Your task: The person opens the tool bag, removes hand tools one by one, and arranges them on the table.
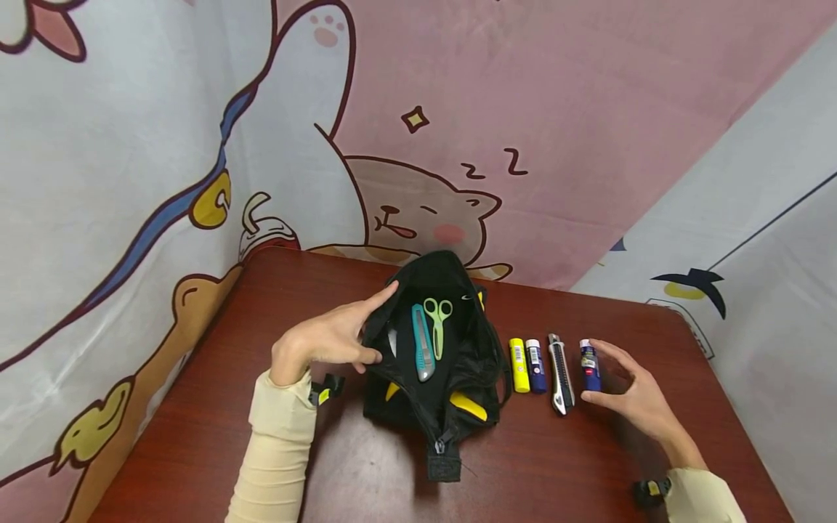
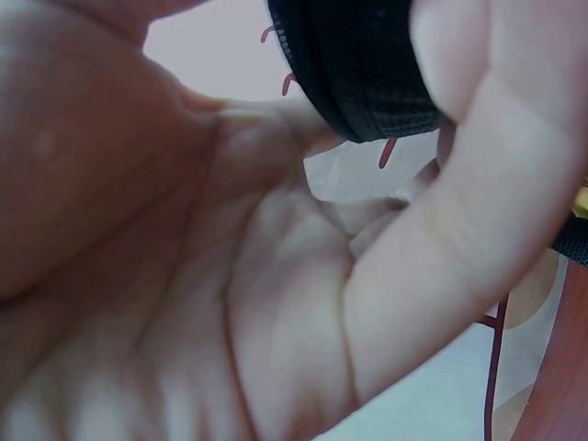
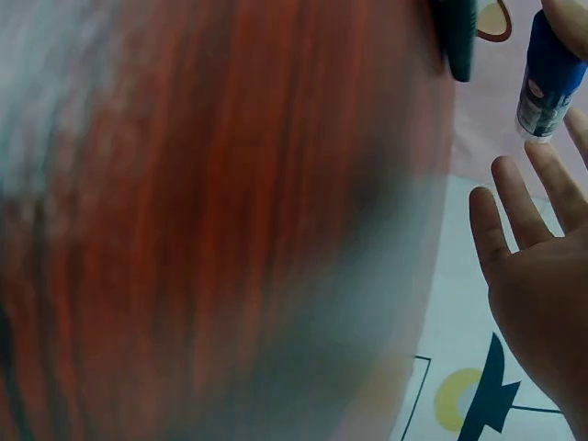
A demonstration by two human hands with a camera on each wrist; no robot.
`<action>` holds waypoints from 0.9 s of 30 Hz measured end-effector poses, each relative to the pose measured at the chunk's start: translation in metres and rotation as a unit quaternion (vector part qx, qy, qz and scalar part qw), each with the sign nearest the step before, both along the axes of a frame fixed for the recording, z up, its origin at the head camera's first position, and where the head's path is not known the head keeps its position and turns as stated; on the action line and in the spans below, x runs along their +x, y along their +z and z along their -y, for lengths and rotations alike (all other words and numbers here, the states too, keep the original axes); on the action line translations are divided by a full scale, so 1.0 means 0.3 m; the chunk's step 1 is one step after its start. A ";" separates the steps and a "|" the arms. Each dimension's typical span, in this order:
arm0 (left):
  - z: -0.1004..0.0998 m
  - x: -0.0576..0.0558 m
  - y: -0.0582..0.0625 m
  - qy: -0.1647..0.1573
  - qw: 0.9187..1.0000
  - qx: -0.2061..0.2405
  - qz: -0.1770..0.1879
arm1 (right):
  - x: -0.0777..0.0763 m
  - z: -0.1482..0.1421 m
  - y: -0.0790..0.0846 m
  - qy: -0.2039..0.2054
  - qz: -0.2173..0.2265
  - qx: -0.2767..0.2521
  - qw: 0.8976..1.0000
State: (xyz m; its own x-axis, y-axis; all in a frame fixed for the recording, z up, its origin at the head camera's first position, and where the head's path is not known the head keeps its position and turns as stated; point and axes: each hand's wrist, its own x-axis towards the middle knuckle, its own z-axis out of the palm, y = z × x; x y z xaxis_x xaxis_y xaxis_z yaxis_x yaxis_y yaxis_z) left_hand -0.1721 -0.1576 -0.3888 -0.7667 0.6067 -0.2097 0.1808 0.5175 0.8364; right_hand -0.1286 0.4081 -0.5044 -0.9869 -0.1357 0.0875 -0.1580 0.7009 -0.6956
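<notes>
My left hand (image 1: pixel 333 335) grips the left rim of an open black zippered bag (image 1: pixel 445 272); in the left wrist view the bag's black edge (image 2: pixel 367 83) runs between thumb and fingers. Inside the bag lie a teal utility knife (image 1: pixel 423 345) and green scissors (image 1: pixel 438 327). At the right, my right hand (image 1: pixel 631 396) pinches a blue glue stick (image 1: pixel 590 367) end to end, between thumb and fingertip. In the right wrist view the glue stick (image 3: pixel 548 78) shows near the fingers, the other fingers held straight.
Between bag and right hand, a yellow glue stick (image 1: pixel 519 365), another blue glue stick (image 1: pixel 536 367) and a black-and-white utility knife (image 1: pixel 560 374) lie in a row on the brown table (image 1: pixel 366 472). A cartoon-printed cloth (image 1: pixel 588 145) hangs behind.
</notes>
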 end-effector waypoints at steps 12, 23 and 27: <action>0.001 0.001 0.004 -0.003 1.000 -0.006 -0.003 | -0.040 -0.018 -0.024 0.037 0.051 0.014 0.998; -0.002 0.001 0.007 -0.001 1.000 -0.009 -0.006 | -0.071 -0.032 -0.046 0.044 0.072 0.050 0.995; -0.001 0.003 0.006 0.000 1.000 -0.013 -0.006 | -0.068 -0.028 -0.045 0.047 0.065 0.063 0.995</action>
